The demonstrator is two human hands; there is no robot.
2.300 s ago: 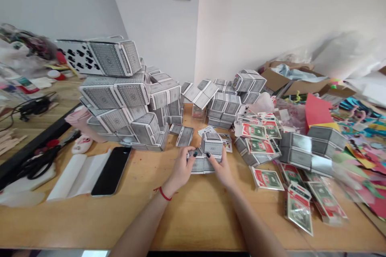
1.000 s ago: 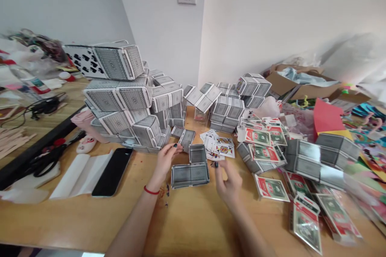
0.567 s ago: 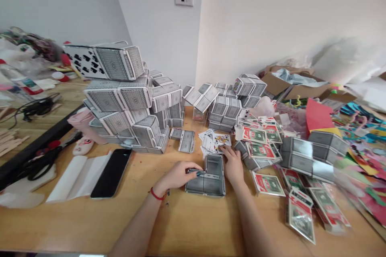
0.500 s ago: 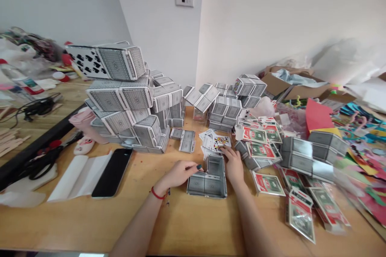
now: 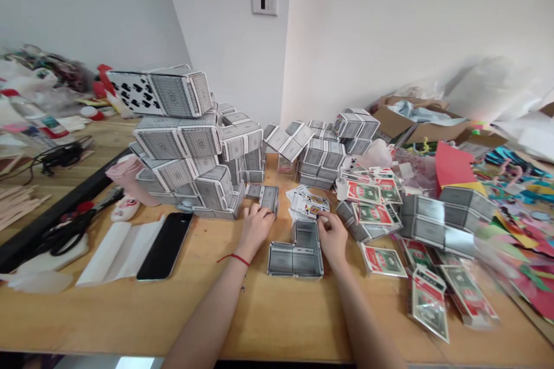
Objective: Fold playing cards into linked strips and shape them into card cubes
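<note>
In front of me lies a shallow L-shaped open box, folded from grey-backed playing cards. My right hand rests at its right side, fingers bent and fingertips at its far right corner. Farther out, my left hand has its fingers curled over the near edge of a smaller folded-card piece; its fingertips are partly hidden. Just beyond the box, loose playing cards lie face up in a spread, a picture card among them.
Tall stacked card blocks stand at the left, more card blocks at the back. Red-and-green card packs and joined card blocks lie at the right. A black phone, white paper and scissors are at the left.
My left hand has moved away from the box's left side, forward and left to the smaller card piece. My right hand has drawn back slightly from the loose cards to the box's corner.
</note>
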